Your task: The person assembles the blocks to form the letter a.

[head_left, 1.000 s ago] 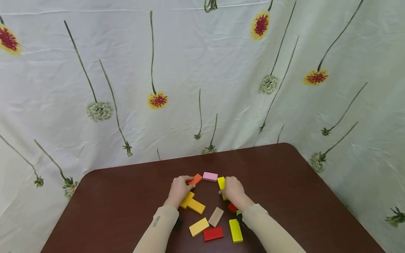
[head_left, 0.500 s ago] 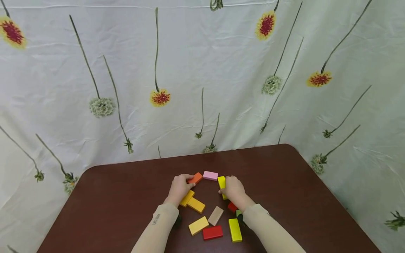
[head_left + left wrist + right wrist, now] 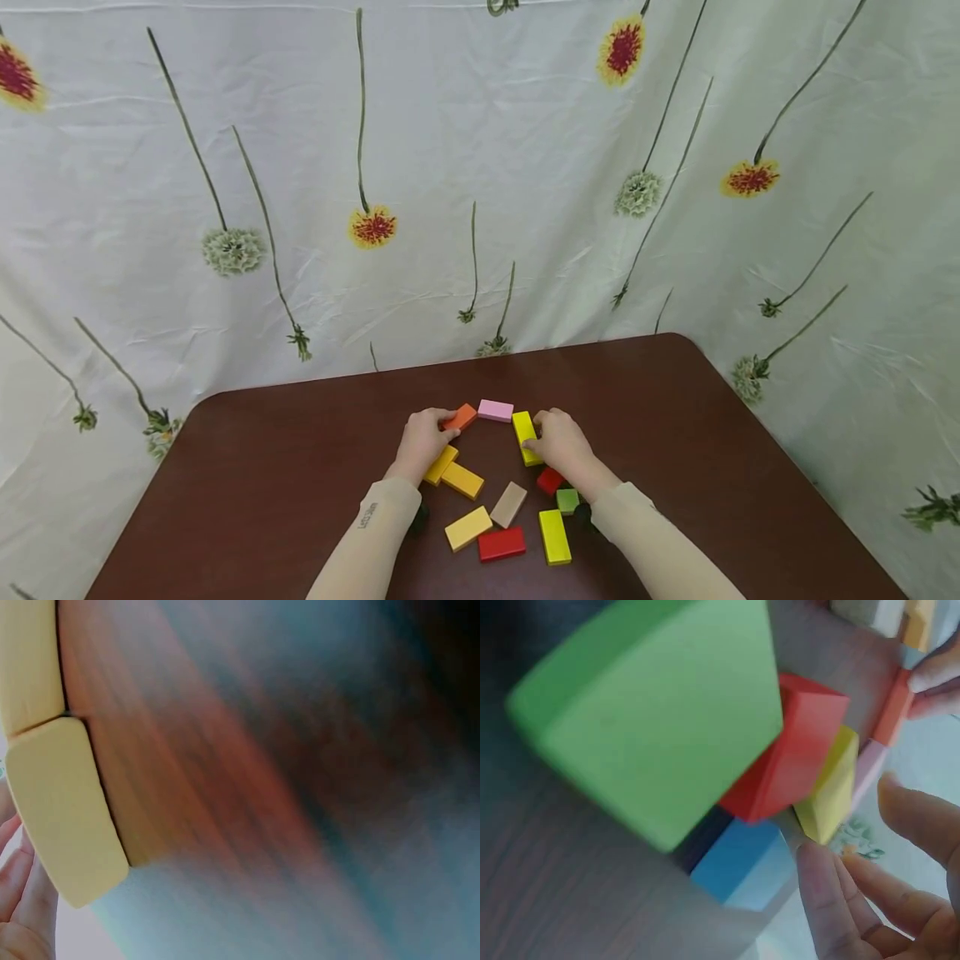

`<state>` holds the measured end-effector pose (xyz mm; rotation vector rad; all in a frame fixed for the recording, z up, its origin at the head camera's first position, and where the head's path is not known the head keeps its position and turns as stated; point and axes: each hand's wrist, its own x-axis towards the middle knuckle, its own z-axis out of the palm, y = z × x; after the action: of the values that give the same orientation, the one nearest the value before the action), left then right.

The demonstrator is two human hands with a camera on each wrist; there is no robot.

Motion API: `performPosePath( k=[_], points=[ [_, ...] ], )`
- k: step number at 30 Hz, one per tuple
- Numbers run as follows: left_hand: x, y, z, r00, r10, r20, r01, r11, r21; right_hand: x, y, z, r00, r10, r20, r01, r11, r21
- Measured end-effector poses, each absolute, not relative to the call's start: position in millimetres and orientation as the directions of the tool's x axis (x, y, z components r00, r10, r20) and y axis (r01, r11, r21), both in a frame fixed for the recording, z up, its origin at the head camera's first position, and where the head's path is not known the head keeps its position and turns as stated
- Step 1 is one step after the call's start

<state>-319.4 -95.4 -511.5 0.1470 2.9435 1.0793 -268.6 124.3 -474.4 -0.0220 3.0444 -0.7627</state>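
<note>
My left hand [image 3: 418, 443] pinches an orange block [image 3: 467, 415] between thumb and fingers at the far left of a ring of blocks. A pink block [image 3: 496, 410] lies beside it. Close to a long yellow block [image 3: 523, 429] is my right hand [image 3: 566, 443], its thumb tip overlapping that block in the head view. In the right wrist view the thumb and fingers are spread, with the yellow block [image 3: 829, 791] beyond them. A red block [image 3: 799, 746], a green block [image 3: 660, 712] and a blue block [image 3: 742, 862] stand near that wrist.
Two amber blocks [image 3: 463, 481] lie by the left wrist. Nearer on the dark brown table [image 3: 300, 475] are a pale yellow block [image 3: 468, 528], a tan block [image 3: 509, 504], a red block [image 3: 502, 544] and a yellow-green block [image 3: 555, 537]. A flowered cloth [image 3: 435, 150] hangs behind.
My right hand has loosened from the long yellow block and shifted slightly right, uncovering more of it and of the green block. The left hand stays at the orange block.
</note>
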Motion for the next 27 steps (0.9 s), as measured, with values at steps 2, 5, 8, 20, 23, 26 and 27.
performPosePath(
  k=[2, 5, 8, 20, 23, 26, 27],
  points=[
    [-319, -95, -512, -0.996, 0.09, 0.03, 0.088, 0.759, 0.645, -261, 131, -471, -1.0, -0.031, 0.004, -0.029, 0.873, -0.487],
    [-319, -95, -512, -0.995, 0.095, 0.03, 0.092, 0.761, 0.643, -248, 139, -469, -0.998, -0.063, -0.011, -0.05, 0.877, -0.478],
    [-318, -95, -510, -0.995, 0.098, 0.032, 0.096, 0.761, 0.642, -235, 145, -471, -0.996, -0.086, -0.039, -0.059, 0.891, -0.451],
    [-318, -96, -509, -0.995, 0.092, 0.026, 0.087, 0.758, 0.647, -214, 152, -496, -0.993, -0.121, -0.01, -0.106, 0.898, -0.427],
    [-319, -97, -509, -0.995, 0.097, 0.035, 0.097, 0.76, 0.643, -214, 151, -498, -0.987, -0.154, 0.038, -0.156, 0.889, -0.431],
    [-319, -97, -511, -0.995, 0.095, 0.035, 0.095, 0.76, 0.643, -214, 149, -498, -0.979, -0.192, 0.069, -0.203, 0.876, -0.438],
    [-319, -97, -511, -0.995, 0.097, 0.035, 0.096, 0.761, 0.642, -214, 149, -498, -0.977, -0.199, 0.071, -0.21, 0.872, -0.442]
  ],
)
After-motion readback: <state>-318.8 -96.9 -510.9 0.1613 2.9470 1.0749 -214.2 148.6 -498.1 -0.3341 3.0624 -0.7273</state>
